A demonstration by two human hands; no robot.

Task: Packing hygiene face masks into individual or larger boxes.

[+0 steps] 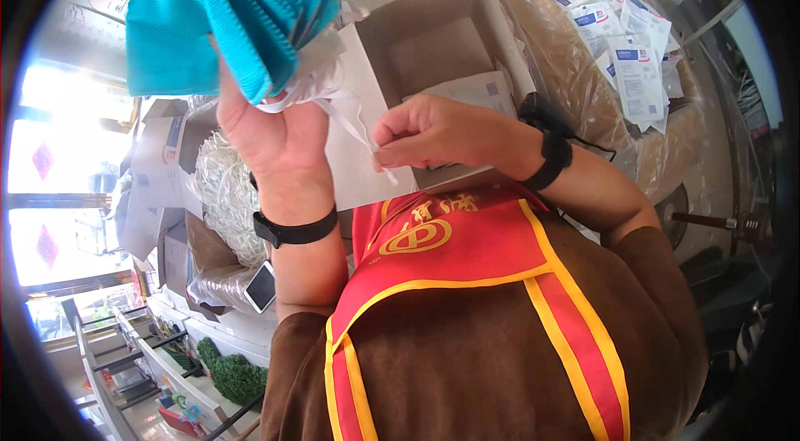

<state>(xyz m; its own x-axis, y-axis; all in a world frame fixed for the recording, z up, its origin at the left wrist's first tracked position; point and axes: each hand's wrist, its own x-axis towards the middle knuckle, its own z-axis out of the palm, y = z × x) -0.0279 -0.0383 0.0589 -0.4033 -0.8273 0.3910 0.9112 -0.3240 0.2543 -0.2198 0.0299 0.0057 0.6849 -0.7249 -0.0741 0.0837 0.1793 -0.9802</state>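
A stack of teal folded face masks is held up at the upper left, with my left hand closed around its lower end. White elastic straps trail from the stack toward the right. My right hand pinches a strap end between thumb and fingertips, in front of the open cardboard box. Inside that box lies a flat white packet, partly hidden behind my right hand. Part of my left hand's fingers is covered by the masks.
To the right, a plastic-lined carton holds several white printed packets. A heap of white elastic cords fills a lined box at left, with a phone at its edge. A black device with a cable sits by my right wrist.
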